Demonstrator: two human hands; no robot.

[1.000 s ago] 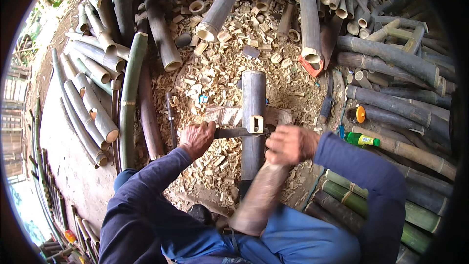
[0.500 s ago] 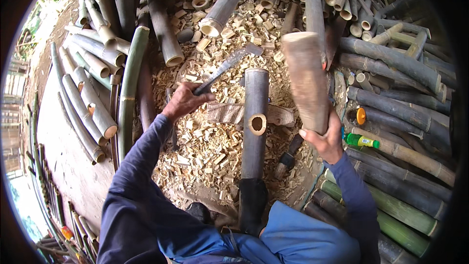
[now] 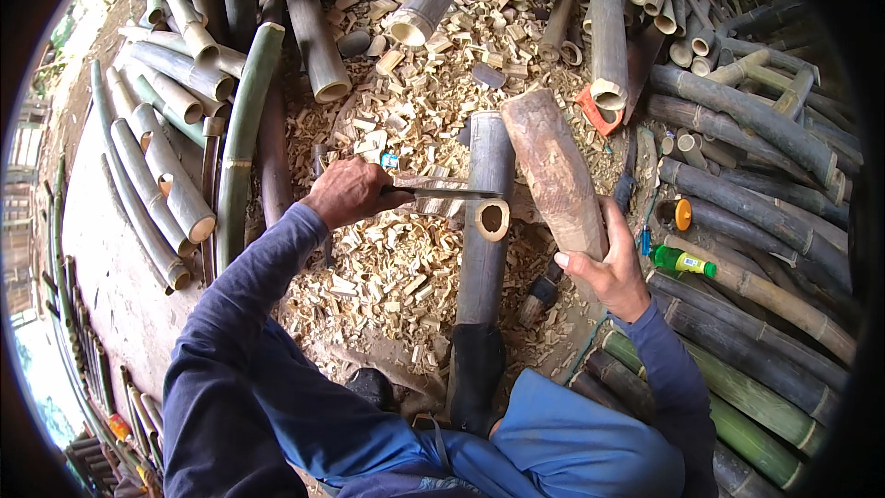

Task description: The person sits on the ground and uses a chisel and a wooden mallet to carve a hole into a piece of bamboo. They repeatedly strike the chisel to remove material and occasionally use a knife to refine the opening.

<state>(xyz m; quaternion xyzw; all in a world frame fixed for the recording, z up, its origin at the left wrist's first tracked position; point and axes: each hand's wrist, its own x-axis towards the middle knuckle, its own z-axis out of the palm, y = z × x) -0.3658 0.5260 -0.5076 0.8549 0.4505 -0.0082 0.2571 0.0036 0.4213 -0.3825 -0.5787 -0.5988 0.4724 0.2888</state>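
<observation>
My left hand (image 3: pixel 348 192) is closed round the handle of a chisel (image 3: pixel 447 193). Its narrow metal blade lies level across a grey bamboo tube (image 3: pixel 484 286), at the upper rim of the pale hole (image 3: pixel 491 219) cut in the tube's wall. The tube points away from me between my legs, its near end at a black covering (image 3: pixel 477 373). To the right of the tube, my right hand (image 3: pixel 610 263) grips the lower end of a rough wooden club (image 3: pixel 558 171), which leans up and left, its top beside the tube's far end. A wooden block (image 3: pixel 442 207) lies under the tube.
Wood chips (image 3: pixel 387 300) cover the ground. Bamboo poles (image 3: pixel 751 175) lie stacked at the right, with a green bottle (image 3: pixel 682 261) and an orange cap-like thing (image 3: pixel 682 214) among them. Cut bamboo pieces (image 3: pixel 175 184) lie at the left. A dark-handled tool (image 3: pixel 542 295) rests near my right hand.
The chisel has turned from pointing up and right to lying level across the tube by the hole. The club has come down and left, closer to the tube.
</observation>
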